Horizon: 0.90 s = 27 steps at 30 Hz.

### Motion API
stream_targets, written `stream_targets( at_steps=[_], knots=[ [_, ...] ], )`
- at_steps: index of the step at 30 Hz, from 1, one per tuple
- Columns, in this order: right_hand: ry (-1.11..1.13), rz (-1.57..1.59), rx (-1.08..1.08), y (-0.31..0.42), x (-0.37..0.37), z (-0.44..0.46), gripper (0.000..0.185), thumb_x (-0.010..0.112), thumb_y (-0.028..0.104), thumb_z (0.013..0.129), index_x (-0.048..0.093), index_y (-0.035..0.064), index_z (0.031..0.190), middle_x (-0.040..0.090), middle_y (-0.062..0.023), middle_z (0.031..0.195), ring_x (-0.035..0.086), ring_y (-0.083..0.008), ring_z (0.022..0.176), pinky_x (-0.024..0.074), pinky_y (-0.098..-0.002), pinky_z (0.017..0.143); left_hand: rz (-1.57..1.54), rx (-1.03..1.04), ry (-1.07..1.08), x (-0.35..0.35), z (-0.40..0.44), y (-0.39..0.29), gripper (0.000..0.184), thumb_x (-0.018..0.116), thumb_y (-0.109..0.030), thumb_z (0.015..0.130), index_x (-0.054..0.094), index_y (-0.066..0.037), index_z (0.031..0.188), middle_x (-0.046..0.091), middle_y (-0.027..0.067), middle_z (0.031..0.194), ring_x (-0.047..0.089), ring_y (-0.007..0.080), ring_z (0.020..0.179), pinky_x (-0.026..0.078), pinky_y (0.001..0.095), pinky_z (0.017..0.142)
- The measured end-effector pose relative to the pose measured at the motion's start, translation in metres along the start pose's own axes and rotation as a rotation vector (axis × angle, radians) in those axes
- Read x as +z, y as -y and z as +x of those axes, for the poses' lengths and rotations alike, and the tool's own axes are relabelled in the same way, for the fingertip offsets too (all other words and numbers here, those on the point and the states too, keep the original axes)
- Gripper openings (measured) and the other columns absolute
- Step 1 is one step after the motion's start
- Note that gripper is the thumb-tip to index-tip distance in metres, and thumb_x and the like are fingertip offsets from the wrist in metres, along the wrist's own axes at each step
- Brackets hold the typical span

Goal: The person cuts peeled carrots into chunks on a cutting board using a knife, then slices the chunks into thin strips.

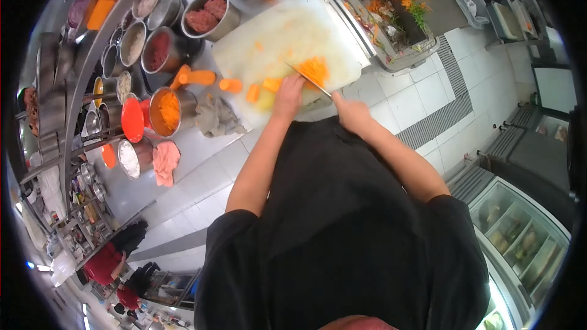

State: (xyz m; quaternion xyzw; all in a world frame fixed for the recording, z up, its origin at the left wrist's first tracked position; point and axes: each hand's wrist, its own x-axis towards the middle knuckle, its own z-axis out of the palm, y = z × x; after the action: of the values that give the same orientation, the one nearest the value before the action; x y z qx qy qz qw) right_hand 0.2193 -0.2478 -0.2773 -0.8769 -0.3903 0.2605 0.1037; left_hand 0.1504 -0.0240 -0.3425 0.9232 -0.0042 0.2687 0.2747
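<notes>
A person in a black short-sleeved top works at a pale cutting board (275,27) in the upper center of the frame, the right hand (353,114) clamped around the handle of a knife (316,85). The blade slants up and to the left, just in front of the fingers of the left hand (290,94), which are bent downward and held close together; whether they grip anything beneath cannot be told. A heap of shredded carrot (316,69) lies immediately beyond the blade, to the upper right of the left fingertips. A carrot piece (271,84) sits just left of that hand, with other orange chunks farther left. Metal containers, one holding shredded orange vegetable (166,110), crowd the upper left, near a gray cloth (217,116). Any lettering on the distant shelves is too small to read.
</notes>
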Motion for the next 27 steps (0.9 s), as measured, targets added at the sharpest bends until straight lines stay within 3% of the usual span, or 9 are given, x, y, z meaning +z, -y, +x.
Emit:
stream_targets(
  at_steps=[9,13,15,17,22,27],
  knots=[
    [-0.044,-0.019,-0.032,0.012,-0.027,-0.015,0.032,0.054,-0.001,0.089,0.045,0.0031,0.120,0.070,-0.0204,0.078,0.070,-0.0448,0.077,0.0538,-0.0555,0.066,0.032,-0.035,-0.005,0.003,-0.002,0.003,0.016,0.069,0.003,0.084,0.065,-0.001,0.099,0.066,0.0158,0.108,0.064,0.0366,0.099,0.053,0.0451,0.087],
    [-0.168,0.024,-0.104,-0.009,0.009,0.012,0.032,0.055,0.001,0.089,0.045,0.0029,0.120,0.070,-0.0209,0.078,0.071,-0.0440,0.077,0.0543,-0.0543,0.066,0.044,-0.030,0.001,0.002,-0.001,0.003,0.017,0.068,0.004,0.083,0.065,-0.001,0.099,0.066,0.0164,0.108,0.063,0.0370,0.100,0.053,0.0447,0.088],
    [-0.063,0.010,-0.054,0.004,-0.002,0.014,0.033,0.055,0.001,0.090,0.045,0.0038,0.121,0.070,-0.0210,0.078,0.071,-0.0440,0.077,0.0541,-0.0531,0.065,0.057,-0.049,0.022,0.000,-0.010,-0.001,0.018,0.068,0.004,0.083,0.065,-0.001,0.099,0.065,0.0166,0.108,0.063,0.0369,0.101,0.053,0.0446,0.088],
    [-0.061,-0.020,-0.063,0.009,-0.021,0.003,0.033,0.055,0.001,0.090,0.045,0.0042,0.121,0.071,-0.0211,0.079,0.071,-0.0440,0.078,0.0542,-0.0532,0.065,0.092,-0.067,0.031,0.001,-0.005,0.001,0.021,0.063,0.005,0.082,0.068,-0.001,0.101,0.068,0.0136,0.111,0.064,0.0355,0.101,0.055,0.0448,0.086],
    [-0.084,0.026,-0.053,0.000,0.007,-0.003,0.032,0.056,0.000,0.089,0.045,0.0039,0.119,0.072,-0.0205,0.081,0.072,-0.0429,0.078,0.0543,-0.0537,0.065,0.062,-0.037,0.002,-0.002,-0.010,-0.004,0.021,0.064,0.005,0.081,0.067,-0.001,0.100,0.067,0.0137,0.109,0.064,0.0358,0.099,0.055,0.0447,0.085],
    [-0.065,-0.068,-0.077,0.011,-0.019,-0.003,0.034,0.058,0.002,0.089,0.046,0.0039,0.121,0.072,-0.0183,0.080,0.073,-0.0408,0.077,0.0550,-0.0530,0.064,0.076,-0.018,0.011,-0.001,-0.007,0.006,0.023,0.065,0.006,0.079,0.067,0.000,0.101,0.067,0.0141,0.110,0.064,0.0361,0.098,0.055,0.0445,0.084]
  ],
)
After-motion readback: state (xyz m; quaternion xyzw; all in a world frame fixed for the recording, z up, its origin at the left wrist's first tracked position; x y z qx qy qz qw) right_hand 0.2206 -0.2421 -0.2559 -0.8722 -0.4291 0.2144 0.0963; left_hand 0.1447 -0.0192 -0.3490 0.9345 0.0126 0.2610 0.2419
